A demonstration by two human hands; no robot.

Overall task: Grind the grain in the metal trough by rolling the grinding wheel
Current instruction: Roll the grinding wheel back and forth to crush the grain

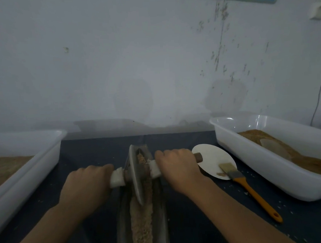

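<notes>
A long narrow metal trough (pixel 160 209) runs away from me down the middle of the dark table, with a strip of pale brown grain (pixel 142 225) along its bottom. A grey metal grinding wheel (pixel 135 175) stands on edge in the trough's far half, on a wooden axle wrapped in white cloth (pixel 118 178). My left hand (pixel 87 183) grips the axle's left end. My right hand (pixel 178 164) grips the right end, and the brown tip of the axle (pixel 199 157) pokes out past it.
A white plastic tub (pixel 268 170) of brown grain with a pale scoop in it stands at the right. Another white tub (pixel 29 167) stands at the left. A white round plate (pixel 211 156) and an orange-handled brush (pixel 251 191) lie beside my right hand. The wall rises just behind the table.
</notes>
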